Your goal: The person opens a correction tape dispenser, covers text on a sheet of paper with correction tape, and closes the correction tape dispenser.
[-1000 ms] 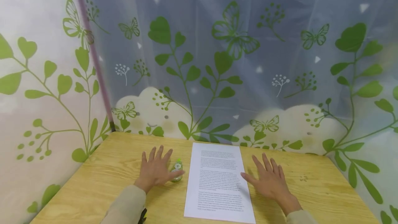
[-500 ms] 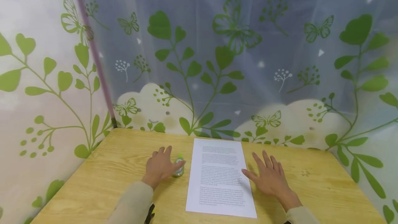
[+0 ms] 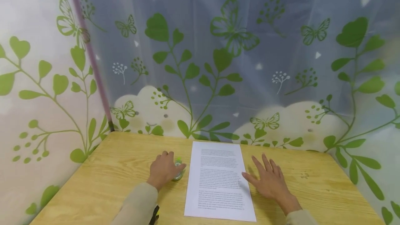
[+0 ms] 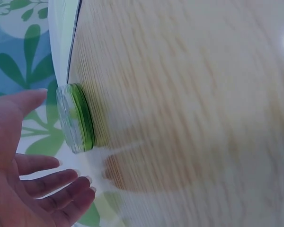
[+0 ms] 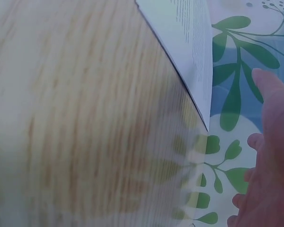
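Observation:
A green, clear-cased correction tape [image 3: 179, 175] lies on the wooden table [image 3: 115, 173], left of a sheet of printed paper [image 3: 220, 180]. Over the tape hovers my left hand [image 3: 163, 170], its thumb partly covering it in the head view. In the left wrist view a gap shows between the loosely bent fingers [image 4: 57, 184] and the correction tape [image 4: 77, 118]; nothing is held. Beside the paper's right edge is my right hand [image 3: 269, 182], fingers spread, thumb just over the margin. It also holds nothing.
A curtain [image 3: 200, 89] with leaf and butterfly prints rises behind the table, and a similar one [image 3: 40, 96] stands along the left. A dark item with a bit of yellow [image 3: 154, 215] shows beside the left sleeve [image 3: 137, 204].
My left hand has shifted right toward the correction tape, and its fingers have gone from spread to bent. My right hand stays beside the paper. The head view has tilted slightly.

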Tool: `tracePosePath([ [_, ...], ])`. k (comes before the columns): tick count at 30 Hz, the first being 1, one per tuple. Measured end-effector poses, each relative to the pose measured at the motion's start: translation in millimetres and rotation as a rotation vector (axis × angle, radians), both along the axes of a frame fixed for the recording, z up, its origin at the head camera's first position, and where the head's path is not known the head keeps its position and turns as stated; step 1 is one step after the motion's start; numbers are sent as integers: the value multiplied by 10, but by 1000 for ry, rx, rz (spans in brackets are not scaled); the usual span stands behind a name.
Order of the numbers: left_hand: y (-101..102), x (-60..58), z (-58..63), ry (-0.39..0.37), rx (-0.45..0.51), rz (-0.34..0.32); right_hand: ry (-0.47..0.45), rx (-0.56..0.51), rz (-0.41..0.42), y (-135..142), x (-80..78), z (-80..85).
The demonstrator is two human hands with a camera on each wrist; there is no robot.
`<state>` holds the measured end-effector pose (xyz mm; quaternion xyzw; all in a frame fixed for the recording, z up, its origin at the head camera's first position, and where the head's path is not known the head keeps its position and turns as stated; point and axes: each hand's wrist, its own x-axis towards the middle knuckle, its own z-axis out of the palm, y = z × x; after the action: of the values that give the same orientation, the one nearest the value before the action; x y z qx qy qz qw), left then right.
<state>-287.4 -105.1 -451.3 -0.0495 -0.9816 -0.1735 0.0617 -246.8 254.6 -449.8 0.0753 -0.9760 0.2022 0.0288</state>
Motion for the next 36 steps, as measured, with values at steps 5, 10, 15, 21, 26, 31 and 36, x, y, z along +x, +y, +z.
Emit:
tracePosePath([
  [5, 55, -40, -8, -22, -21, 18, 4, -11, 0, -6, 1, 3],
  [10, 67, -73, -15, -52, -13, 56, -11, -16, 5, -12, -10, -22],
  [15, 83, -91, -28, -50, 2, 91, -17, -14, -2, -8, -5, -36],
  [21, 121, -103, 4, -66, 59, 98, -7, -10, -1, 1, 3, -52],
  [26, 167, -120, 61, -98, 59, 97, 7, -3, 1, 11, 13, -88],
  [31, 195, -148, 109, -151, 57, 111, 6, -1, 2, 21, 31, -118],
  [36, 184, -178, 116, -162, 60, 118, 11, -4, 5, 25, 36, -118],
])
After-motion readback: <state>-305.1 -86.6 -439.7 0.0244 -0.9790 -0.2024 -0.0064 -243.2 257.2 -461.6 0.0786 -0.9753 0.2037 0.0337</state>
